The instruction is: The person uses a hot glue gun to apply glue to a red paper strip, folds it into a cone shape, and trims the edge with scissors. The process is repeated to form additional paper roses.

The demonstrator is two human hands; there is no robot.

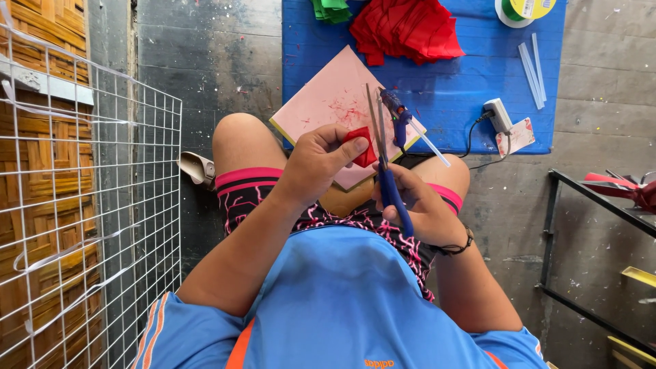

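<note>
My left hand (320,160) pinches a small folded piece of red fabric (362,145) above my lap. My right hand (415,205) grips blue-handled scissors (380,147) whose blades point up and away, right beside the red piece. Behind them a pink board (324,96) with red smears lies half on the blue table (465,82). A blue glue gun (398,117) with a clear glue stick rests on the board's right edge.
A pile of red fabric pieces (406,29) and some green ones (331,9) lie at the table's far side, with a tape roll (523,8), clear glue sticks (533,65) and a white plug adapter (499,115). A white wire grid (89,205) stands left, a black metal rack (601,225) right.
</note>
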